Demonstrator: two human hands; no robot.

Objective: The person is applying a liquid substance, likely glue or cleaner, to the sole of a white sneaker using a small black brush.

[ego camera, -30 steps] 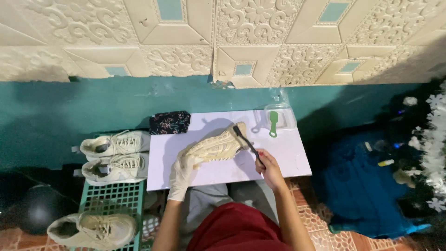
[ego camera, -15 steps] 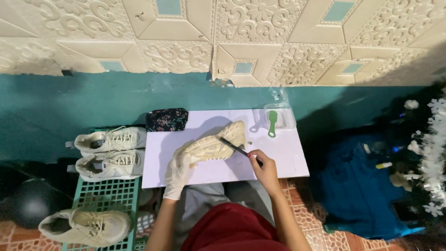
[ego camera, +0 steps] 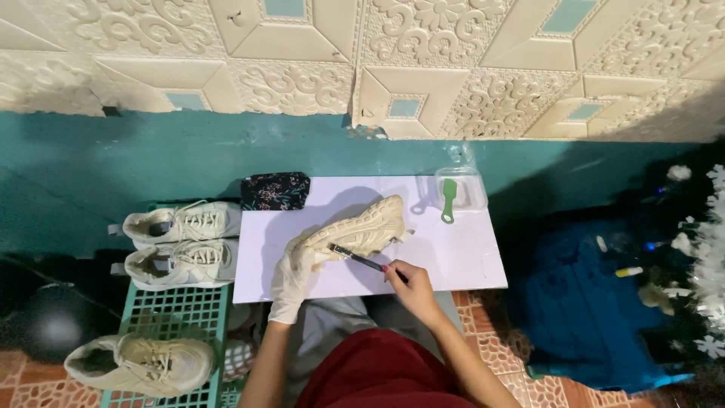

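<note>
One clear tub point(ego camera: 462, 189) holds a green brush point(ego camera: 448, 199); fingers grip shoe point(ego camera: 361, 229) and pen point(ego camera: 362, 261).

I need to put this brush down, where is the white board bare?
The white board is bare right of the cream shoe, below the green-handled brush. A smaller patch lies under the dark floral pouch. The middle is crowded by both hands.

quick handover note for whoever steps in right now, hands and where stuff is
Left hand, gloved, holds the cream shoe sole-up on the white board.
Right hand, bare, grips a thin dark brush with its tip at the sole.
Green brush lies in the clear tray at the board's far edge.
Two shoes and a third sit on the green rack to the left.
How much of the sole is cleaned cannot be told.
</note>
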